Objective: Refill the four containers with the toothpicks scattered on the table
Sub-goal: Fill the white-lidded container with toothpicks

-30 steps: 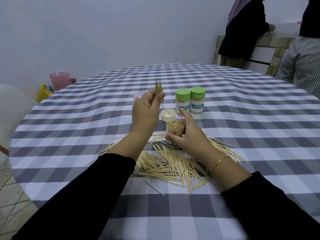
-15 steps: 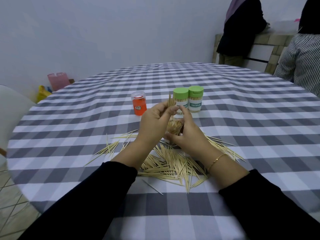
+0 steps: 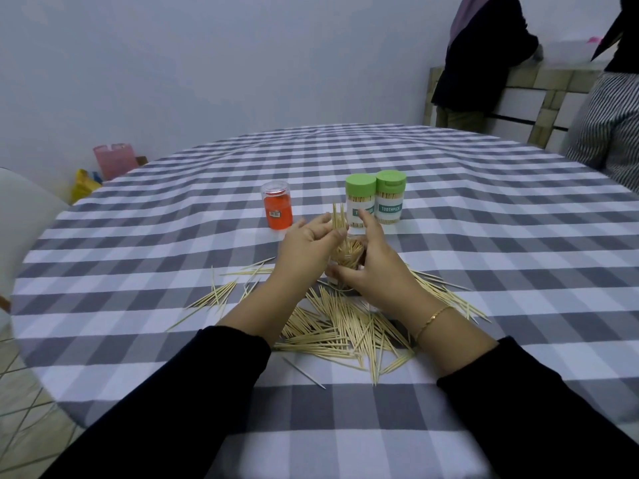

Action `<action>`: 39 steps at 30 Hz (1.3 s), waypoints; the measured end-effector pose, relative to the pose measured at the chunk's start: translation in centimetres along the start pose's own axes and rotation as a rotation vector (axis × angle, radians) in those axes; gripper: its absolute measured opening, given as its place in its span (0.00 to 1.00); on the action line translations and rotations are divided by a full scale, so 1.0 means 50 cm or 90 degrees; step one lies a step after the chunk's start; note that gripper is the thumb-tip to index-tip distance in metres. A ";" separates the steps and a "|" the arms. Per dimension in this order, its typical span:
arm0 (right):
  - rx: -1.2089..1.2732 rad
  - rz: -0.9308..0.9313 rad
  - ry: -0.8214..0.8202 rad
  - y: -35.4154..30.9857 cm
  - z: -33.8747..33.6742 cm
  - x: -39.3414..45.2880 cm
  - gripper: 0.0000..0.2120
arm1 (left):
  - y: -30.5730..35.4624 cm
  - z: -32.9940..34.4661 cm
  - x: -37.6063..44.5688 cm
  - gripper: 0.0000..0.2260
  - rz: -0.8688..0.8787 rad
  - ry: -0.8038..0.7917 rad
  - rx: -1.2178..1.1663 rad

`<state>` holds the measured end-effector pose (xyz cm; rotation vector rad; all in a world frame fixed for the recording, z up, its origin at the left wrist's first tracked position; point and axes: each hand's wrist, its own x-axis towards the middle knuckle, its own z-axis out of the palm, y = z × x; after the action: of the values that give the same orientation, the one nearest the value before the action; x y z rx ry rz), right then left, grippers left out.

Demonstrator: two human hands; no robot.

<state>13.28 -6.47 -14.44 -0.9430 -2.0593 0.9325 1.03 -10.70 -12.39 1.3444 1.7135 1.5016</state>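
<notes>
My left hand [image 3: 306, 248] pinches a small bundle of toothpicks [image 3: 337, 219] upright, its lower ends over the mouth of an open clear container [image 3: 347, 259] packed with toothpicks. My right hand [image 3: 375, 271] grips that container from the right, index finger raised. A heap of loose toothpicks [image 3: 345, 330] lies on the checked tablecloth [image 3: 484, 271] below both hands. Behind stand two green-lidded toothpick containers [image 3: 360, 202] [image 3: 390, 198] and an orange container with a clear lid [image 3: 277, 210].
Stray toothpicks [image 3: 221, 295] spread to the left of the heap. A white chair [image 3: 24, 216] stands at the left table edge. Two people stand at a counter [image 3: 560, 95] at the far right. Pink and yellow items [image 3: 100, 171] sit on the floor by the wall.
My left hand has come down and to the right with the bundle, from raised above the table to the mouth of the container my right hand holds. The camera view shifted slightly.
</notes>
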 end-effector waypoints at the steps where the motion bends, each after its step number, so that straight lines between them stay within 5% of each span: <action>1: 0.001 0.000 0.000 0.002 0.001 0.001 0.48 | -0.001 0.000 0.000 0.10 -0.018 -0.011 -0.010; 5: 0.000 -0.001 -0.002 0.002 -0.001 0.001 0.48 | 0.007 -0.007 -0.002 0.04 -0.071 -0.061 -0.065; 10: 0.005 -0.026 -0.021 -0.004 -0.004 -0.003 0.47 | 0.017 -0.014 -0.008 0.15 -0.068 -0.080 -0.042; 24: -0.118 -0.094 -0.055 -0.022 -0.013 -0.011 0.33 | 0.018 -0.042 -0.012 0.18 -0.022 -0.152 0.161; 36: -0.112 -0.088 -0.054 -0.023 -0.009 -0.014 0.33 | 0.009 -0.077 -0.021 0.20 -0.127 -0.251 0.089; 39: -0.121 -0.104 -0.052 -0.026 -0.011 -0.016 0.30 | 0.004 -0.065 -0.013 0.32 -0.121 -0.247 0.190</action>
<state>13.66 -7.57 -13.31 -0.8298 -2.2864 0.7104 -1.40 -12.74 -11.49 1.4559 1.7913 0.8373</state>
